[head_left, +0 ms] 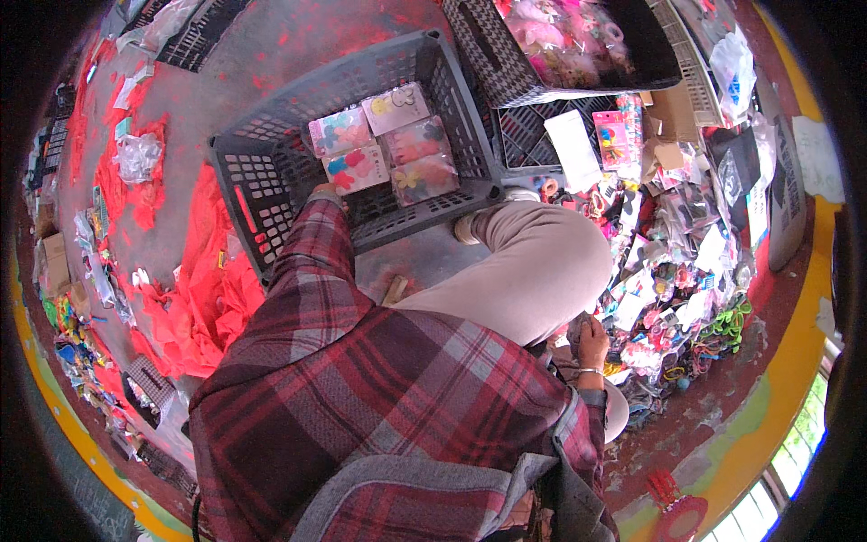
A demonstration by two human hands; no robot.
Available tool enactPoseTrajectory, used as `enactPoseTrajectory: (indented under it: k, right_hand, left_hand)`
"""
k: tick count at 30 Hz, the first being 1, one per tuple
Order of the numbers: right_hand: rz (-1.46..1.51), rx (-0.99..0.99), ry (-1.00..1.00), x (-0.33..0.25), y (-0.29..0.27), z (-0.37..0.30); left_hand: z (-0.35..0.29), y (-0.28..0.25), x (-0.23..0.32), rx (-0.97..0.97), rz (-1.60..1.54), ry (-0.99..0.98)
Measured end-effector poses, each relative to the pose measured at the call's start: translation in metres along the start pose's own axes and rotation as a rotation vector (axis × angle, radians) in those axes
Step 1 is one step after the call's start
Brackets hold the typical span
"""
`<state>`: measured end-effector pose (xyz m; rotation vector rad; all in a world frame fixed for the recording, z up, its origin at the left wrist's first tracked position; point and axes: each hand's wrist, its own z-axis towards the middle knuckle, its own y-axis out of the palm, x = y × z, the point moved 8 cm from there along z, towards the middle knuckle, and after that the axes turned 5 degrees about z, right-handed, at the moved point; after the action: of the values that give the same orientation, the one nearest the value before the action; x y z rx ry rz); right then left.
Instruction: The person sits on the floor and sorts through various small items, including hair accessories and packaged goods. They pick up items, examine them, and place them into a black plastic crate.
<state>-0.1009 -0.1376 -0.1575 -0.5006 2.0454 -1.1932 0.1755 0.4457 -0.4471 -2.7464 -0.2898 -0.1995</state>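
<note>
My left hand (pixel 327 191) reaches into a dark grey plastic basket (pixel 249 200). Its fingers are at the lower left edge of a flat pack (pixel 357 169) with blue and red pieces on a white card, and the sleeve and pack hide most of them. Several similar packs lie in two columns in the basket, such as a card with yellow and dark shapes (pixel 396 107) and a clear pack with pale flowers (pixel 424 181). Beside my right knee, my right hand (pixel 591 345) has its fingers closed near the heap of small goods; what they hold is hidden.
A large heap of packaged small goods (pixel 664 271) spreads along my right. Beyond it stands a black-and-white patterned bin (pixel 488 54) with pink items. Red sheeting (pixel 203 289) lies on the left floor, with a clear plastic bag (pixel 138 159) farther off.
</note>
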Motion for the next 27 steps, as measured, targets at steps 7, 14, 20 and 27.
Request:
enactPoseTrajectory:
  k: [7, 14, 20, 27]
  right_hand:
    - [-0.024, -0.075, -0.005, 0.005, 0.008, 0.011]
    - [-0.056, -0.112, 0.017, 0.009, 0.011, 0.009]
    - [-0.074, -0.152, 0.006, 0.002, 0.012, 0.009]
    - [-0.094, -0.172, 0.022, -0.019, 0.003, 0.047]
  left_hand:
    - [0.019, 0.014, 0.027, 0.154, 1.739, 0.657]
    - [-0.021, 0.012, 0.044, 0.170, 1.534, 0.578]
    - [-0.001, 0.016, 0.048, 0.152, 1.497, 0.661]
    - [-0.018, -0.022, 0.022, 0.221, 1.452, 0.658]
